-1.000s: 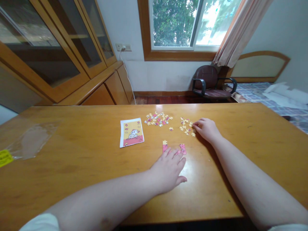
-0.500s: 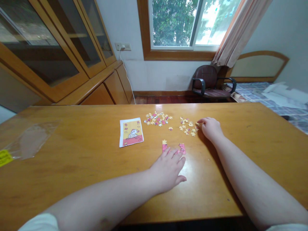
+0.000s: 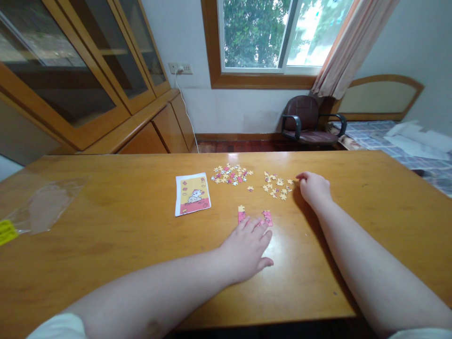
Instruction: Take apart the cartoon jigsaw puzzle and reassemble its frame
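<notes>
My left hand (image 3: pixel 247 249) lies flat with its fingers spread. Its fingertips rest over the lower part of a joined jigsaw section, partly covering it. The section's left pink-and-yellow edge (image 3: pixel 241 214) and right pink corner (image 3: pixel 267 218) show beyond the fingers. My right hand (image 3: pixel 315 189) is curled just to the right of a loose group of mostly yellow puzzle pieces (image 3: pixel 280 181), apart from the nearest piece (image 3: pixel 290 181). The fingers point left and are bent inward; whatever they hold, if anything, is hidden.
A picture sheet (image 3: pixel 193 194) showing a white cartoon animal lies left of the pieces. Behind it to the right is a pile of mixed pieces (image 3: pixel 231 174), with a single piece (image 3: pixel 250 189) nearby. A clear plastic bag (image 3: pixel 49 205) lies at the table's left.
My right hand has shifted slightly right, away from the yellow pieces, uncovering the piece at the group's right edge. My left hand has stayed in place.
</notes>
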A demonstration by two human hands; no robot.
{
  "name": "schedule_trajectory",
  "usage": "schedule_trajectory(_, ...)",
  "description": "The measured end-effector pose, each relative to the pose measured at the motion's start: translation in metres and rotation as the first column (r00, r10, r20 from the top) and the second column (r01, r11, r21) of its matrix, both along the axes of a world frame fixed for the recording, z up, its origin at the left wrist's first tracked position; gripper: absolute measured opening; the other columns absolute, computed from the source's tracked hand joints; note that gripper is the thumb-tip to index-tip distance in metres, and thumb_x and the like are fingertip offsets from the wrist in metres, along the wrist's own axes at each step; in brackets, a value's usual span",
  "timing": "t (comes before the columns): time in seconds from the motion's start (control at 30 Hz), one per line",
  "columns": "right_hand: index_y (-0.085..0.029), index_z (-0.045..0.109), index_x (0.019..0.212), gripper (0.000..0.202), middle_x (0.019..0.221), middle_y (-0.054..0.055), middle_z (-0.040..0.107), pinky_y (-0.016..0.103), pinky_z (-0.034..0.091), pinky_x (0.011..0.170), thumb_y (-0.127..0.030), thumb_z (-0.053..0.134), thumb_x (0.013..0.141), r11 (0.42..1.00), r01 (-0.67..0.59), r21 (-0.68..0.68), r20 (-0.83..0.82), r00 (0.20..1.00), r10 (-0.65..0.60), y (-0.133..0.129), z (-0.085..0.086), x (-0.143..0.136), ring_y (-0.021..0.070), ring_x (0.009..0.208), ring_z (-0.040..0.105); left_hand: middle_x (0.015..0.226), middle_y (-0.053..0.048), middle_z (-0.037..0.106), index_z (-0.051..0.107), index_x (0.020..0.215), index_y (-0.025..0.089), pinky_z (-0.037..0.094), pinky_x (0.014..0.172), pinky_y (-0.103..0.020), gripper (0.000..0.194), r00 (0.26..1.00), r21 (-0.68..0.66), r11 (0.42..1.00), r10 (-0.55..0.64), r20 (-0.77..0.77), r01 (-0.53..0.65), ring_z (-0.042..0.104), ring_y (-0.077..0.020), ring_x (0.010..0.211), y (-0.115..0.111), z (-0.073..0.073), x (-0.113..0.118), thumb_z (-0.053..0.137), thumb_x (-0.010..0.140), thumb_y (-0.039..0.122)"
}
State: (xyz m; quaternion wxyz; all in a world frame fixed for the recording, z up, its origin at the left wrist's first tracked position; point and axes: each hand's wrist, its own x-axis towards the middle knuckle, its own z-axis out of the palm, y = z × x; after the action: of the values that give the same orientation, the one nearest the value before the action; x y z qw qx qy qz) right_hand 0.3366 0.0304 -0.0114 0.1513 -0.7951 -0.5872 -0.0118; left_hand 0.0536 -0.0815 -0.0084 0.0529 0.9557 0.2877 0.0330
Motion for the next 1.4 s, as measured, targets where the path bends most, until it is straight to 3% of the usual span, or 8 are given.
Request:
schedule_trajectory(0.17, -0.022, 0.073, 0.1, 0.037, 0.105, 0.009, 0.072, 0.038, 0.04, 0.083, -0.019, 0.04, 0.084, 1.0, -0.015, -0.01, -0.004, 1.0, 0.015, 0.0, -0.002, -0.001, 0.0264, 0.098, 0.062, 0.139, -0.014, 0.05, 0.048, 0.133, 0.014, 0.028, 0.109, -0.048, 0.063, 1.0, -0.004, 1.0, -0.006, -0.013, 0.006, 0.042, -0.0304, 0.129, 0.0, 0.004, 0.0, 0.043, 0.089, 0.059)
schedule_trajectory(0.37, -0.029, 0.072, 0.107, 0.037, 0.115, 0.005, 0.07, 0.038, 0.04, 0.085, -0.019, 0.042, 0.089, 0.946, -0.315, -0.077, 0.057, 0.946, 0.32, 0.001, -0.005, -0.005, 0.0252, 0.102, 0.058, 0.14, -0.014, 0.05, 0.048, 0.133, 0.014, 0.027, 0.109, -0.048, 0.064, 1.0, 0.006, 1.0, -0.003, -0.008, 0.003, 0.041, -0.0304, 0.129, 0.001, 0.002, 0.0, 0.044, 0.088, 0.059)
schedule_trajectory(0.7, -0.023, 0.075, 0.099, 0.025, 0.1, 0.009, 0.071, 0.03, 0.045, 0.075, -0.027, 0.057, 0.082, 0.987, -0.141, -0.082, -0.001, 0.99, 0.141, 0.004, -0.008, 0.001, 0.0222, 0.09, 0.064, 0.135, -0.014, 0.053, 0.049, 0.131, 0.014, 0.028, 0.108, -0.047, 0.06, 1.0, 0.011, 1.0, -0.001, 0.013, 0.001, 0.043, -0.0294, 0.126, 0.001, 0.001, -0.001, 0.045, 0.089, 0.057)
schedule_trajectory(1.03, -0.017, 0.075, 0.101, 0.026, 0.092, 0.009, 0.068, 0.029, 0.048, 0.08, -0.021, 0.058, 0.081, 0.97, -0.225, 0.095, -0.171, 0.956, 0.238, -0.007, 0.01, -0.013, 0.0205, 0.085, 0.064, 0.13, -0.014, 0.055, 0.048, 0.129, 0.014, 0.031, 0.107, -0.045, 0.053, 0.997, -0.019, 1.0, -0.002, 0.081, 0.004, 0.048, -0.027, 0.12, 0.001, 0.008, -0.001, 0.047, 0.09, 0.051)
schedule_trajectory(1.13, -0.019, 0.075, 0.093, 0.021, 0.09, 0.008, 0.071, 0.03, 0.048, 0.079, -0.026, 0.06, 0.081, 0.953, -0.274, 0.13, -0.315, 0.9, 0.302, -0.015, 0.017, -0.026, 0.0198, 0.083, 0.065, 0.137, -0.015, 0.049, 0.046, 0.131, 0.015, 0.03, 0.108, -0.046, 0.057, 0.997, -0.009, 1.0, -0.005, 0.081, 0.006, 0.044, -0.028, 0.125, 0.002, 0.006, -0.001, 0.048, 0.089, 0.052)
schedule_trajectory(1.23, -0.019, 0.074, 0.086, 0.02, 0.081, 0.005, 0.072, 0.029, 0.05, 0.071, -0.035, 0.065, 0.077, 0.925, -0.376, 0.049, -0.534, 0.773, 0.342, -0.025, 0.019, -0.043, 0.0183, 0.074, 0.065, 0.138, -0.015, 0.049, 0.048, 0.13, 0.015, 0.029, 0.109, -0.046, 0.059, 0.998, -0.019, 1.0, -0.012, 0.067, 0.014, 0.042, -0.029, 0.127, 0.003, 0.003, -0.001, 0.05, 0.087, 0.055)
schedule_trajectory(1.33, -0.018, 0.071, 0.078, 0.019, 0.072, 0.003, 0.071, 0.027, 0.049, 0.063, -0.035, 0.069, 0.071, 0.833, -0.549, -0.071, -0.722, 0.604, 0.337, -0.034, 0.018, -0.059, 0.0157, 0.065, 0.063, 0.136, -0.014, 0.051, 0.048, 0.13, 0.016, 0.028, 0.109, -0.047, 0.06, 0.998, -0.031, 1.0, -0.004, 0.056, 0.005, 0.041, -0.0292, 0.128, 0.003, 0.001, -0.001, 0.05, 0.087, 0.057)
schedule_trajectory(1.4, -0.018, 0.071, 0.075, 0.017, 0.07, 0.002, 0.071, 0.026, 0.049, 0.062, -0.033, 0.07, 0.069, 0.783, -0.611, -0.115, -0.76, 0.562, 0.327, -0.036, 0.016, -0.065, 0.0146, 0.064, 0.063, 0.136, -0.014, 0.051, 0.047, 0.131, 0.015, 0.027, 0.11, -0.047, 0.06, 0.999, -0.036, 0.999, -0.003, 0.054, 0.005, 0.041, -0.0292, 0.128, 0.003, 0.001, -0.001, 0.049, 0.087, 0.056)
